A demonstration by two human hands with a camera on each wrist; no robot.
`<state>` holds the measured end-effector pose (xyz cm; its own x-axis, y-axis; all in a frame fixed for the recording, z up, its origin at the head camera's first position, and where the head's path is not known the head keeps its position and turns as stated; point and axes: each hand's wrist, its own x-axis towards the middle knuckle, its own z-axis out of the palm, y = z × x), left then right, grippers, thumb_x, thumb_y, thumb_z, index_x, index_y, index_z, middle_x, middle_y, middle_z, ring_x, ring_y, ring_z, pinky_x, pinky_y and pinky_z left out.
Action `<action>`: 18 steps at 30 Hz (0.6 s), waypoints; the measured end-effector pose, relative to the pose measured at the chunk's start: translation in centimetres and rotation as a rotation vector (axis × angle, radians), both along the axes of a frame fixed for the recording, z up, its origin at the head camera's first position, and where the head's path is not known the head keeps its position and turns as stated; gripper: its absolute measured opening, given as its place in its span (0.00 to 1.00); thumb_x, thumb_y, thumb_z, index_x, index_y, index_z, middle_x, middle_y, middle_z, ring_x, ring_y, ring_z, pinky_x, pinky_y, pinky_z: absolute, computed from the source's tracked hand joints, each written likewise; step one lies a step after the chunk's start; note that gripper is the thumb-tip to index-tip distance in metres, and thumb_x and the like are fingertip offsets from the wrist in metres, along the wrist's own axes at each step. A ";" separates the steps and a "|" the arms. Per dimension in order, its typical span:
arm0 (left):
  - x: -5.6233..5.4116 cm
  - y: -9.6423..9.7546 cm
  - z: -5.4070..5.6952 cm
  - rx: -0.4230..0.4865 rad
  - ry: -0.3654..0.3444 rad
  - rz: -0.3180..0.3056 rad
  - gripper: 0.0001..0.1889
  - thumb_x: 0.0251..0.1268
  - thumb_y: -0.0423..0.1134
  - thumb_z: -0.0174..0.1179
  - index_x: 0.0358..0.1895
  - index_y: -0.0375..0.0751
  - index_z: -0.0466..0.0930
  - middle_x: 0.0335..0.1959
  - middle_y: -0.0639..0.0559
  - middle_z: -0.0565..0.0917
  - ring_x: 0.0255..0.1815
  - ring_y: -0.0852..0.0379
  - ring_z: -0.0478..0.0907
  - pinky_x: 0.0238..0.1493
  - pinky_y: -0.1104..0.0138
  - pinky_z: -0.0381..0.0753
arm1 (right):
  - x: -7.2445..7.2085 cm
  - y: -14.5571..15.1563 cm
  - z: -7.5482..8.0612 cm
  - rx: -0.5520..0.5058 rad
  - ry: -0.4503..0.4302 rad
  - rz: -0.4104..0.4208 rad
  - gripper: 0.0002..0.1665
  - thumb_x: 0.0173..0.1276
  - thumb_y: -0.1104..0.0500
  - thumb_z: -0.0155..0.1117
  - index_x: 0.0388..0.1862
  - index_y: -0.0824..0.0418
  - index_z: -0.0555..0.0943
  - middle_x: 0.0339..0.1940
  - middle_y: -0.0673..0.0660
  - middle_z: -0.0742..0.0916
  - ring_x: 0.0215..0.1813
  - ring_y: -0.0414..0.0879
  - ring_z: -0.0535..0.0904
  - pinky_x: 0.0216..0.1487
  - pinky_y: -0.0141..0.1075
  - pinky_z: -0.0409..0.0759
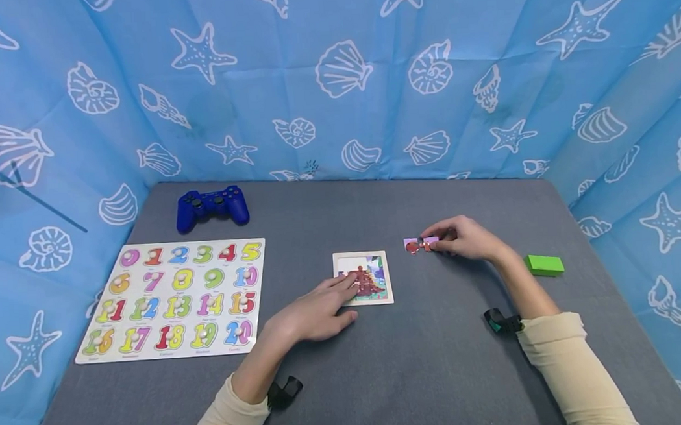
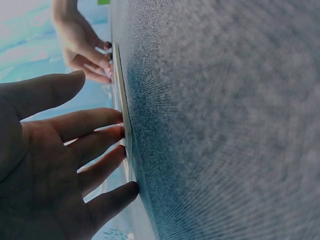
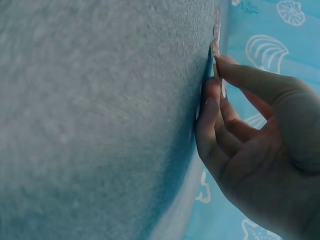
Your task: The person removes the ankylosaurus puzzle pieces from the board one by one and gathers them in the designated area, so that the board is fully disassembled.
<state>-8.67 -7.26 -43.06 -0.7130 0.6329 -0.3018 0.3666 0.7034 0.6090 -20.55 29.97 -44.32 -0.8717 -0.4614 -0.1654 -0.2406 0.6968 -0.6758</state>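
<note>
A small framed picture puzzle lies in mid-table in the head view, with a reddish-brown figure and a pale area at its upper left. My left hand rests with extended fingers on its left side, covering part of the picture. In the left wrist view the fingertips touch the edge of the puzzle frame. To the right, my right hand pinches a small pink-and-brown puzzle piece between thumb and fingers, low over the table. Just left of it lies a similar puzzle piece.
A white number board with knobbed numerals lies at the left. Behind it sits a blue game controller. A green block lies right of my right hand. Blue shell-patterned cloth encloses the grey table at the back and sides.
</note>
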 end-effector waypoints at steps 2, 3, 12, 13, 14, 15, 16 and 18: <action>0.0 0.0 -0.1 0.002 0.003 -0.002 0.32 0.86 0.45 0.54 0.85 0.37 0.62 0.91 0.46 0.55 0.93 0.42 0.50 0.91 0.47 0.55 | 0.0 -0.2 0.0 0.037 0.032 -0.001 0.16 0.75 0.66 0.70 0.59 0.63 0.90 0.46 0.63 0.92 0.31 0.39 0.78 0.31 0.31 0.79; 0.0 0.0 -0.1 0.003 0.004 -0.003 0.32 0.86 0.45 0.54 0.85 0.37 0.62 0.91 0.46 0.55 0.93 0.42 0.50 0.91 0.47 0.55 | 0.1 -0.3 0.0 0.054 0.046 -0.002 0.16 0.75 0.66 0.70 0.59 0.63 0.90 0.47 0.63 0.92 0.32 0.40 0.78 0.33 0.31 0.78; -0.1 0.1 -0.4 0.008 -0.003 -0.005 0.32 0.86 0.45 0.54 0.85 0.38 0.62 0.92 0.46 0.55 0.93 0.43 0.50 0.91 0.48 0.55 | 0.4 -1.0 0.0 0.101 0.152 0.009 0.14 0.74 0.65 0.71 0.57 0.64 0.91 0.51 0.66 0.92 0.38 0.44 0.81 0.38 0.33 0.79; -0.1 0.1 -0.4 0.008 -0.002 -0.004 0.32 0.86 0.45 0.54 0.85 0.38 0.62 0.92 0.46 0.55 0.93 0.43 0.50 0.91 0.48 0.55 | 0.4 -1.0 0.0 0.102 0.158 0.005 0.14 0.74 0.65 0.72 0.57 0.64 0.91 0.50 0.66 0.93 0.38 0.44 0.81 0.38 0.32 0.78; -0.1 0.0 -0.4 0.007 -0.001 -0.003 0.32 0.86 0.45 0.54 0.85 0.38 0.62 0.91 0.46 0.55 0.93 0.43 0.50 0.91 0.48 0.55 | 0.4 -1.1 0.0 0.104 0.162 0.001 0.14 0.74 0.65 0.72 0.56 0.64 0.91 0.50 0.65 0.93 0.38 0.44 0.81 0.38 0.32 0.78; -0.1 0.0 -0.4 0.007 0.000 -0.003 0.32 0.86 0.45 0.54 0.85 0.38 0.62 0.91 0.46 0.55 0.93 0.43 0.50 0.91 0.48 0.55 | 0.4 -1.1 0.0 0.103 0.164 0.000 0.14 0.74 0.65 0.72 0.56 0.64 0.91 0.50 0.65 0.93 0.38 0.44 0.81 0.38 0.32 0.78; -0.1 0.0 -0.4 0.006 0.001 -0.002 0.32 0.86 0.45 0.54 0.85 0.38 0.62 0.91 0.46 0.55 0.93 0.43 0.50 0.91 0.48 0.55 | 0.4 -1.1 0.0 0.104 0.164 -0.003 0.14 0.74 0.65 0.73 0.56 0.64 0.91 0.50 0.65 0.93 0.38 0.44 0.81 0.38 0.32 0.79; -0.1 0.0 -0.4 0.003 0.003 0.000 0.32 0.86 0.45 0.54 0.85 0.38 0.62 0.92 0.47 0.55 0.93 0.43 0.50 0.91 0.48 0.55 | 0.5 -1.2 0.1 0.104 0.162 -0.016 0.14 0.73 0.65 0.73 0.56 0.64 0.92 0.50 0.66 0.93 0.39 0.45 0.82 0.39 0.32 0.79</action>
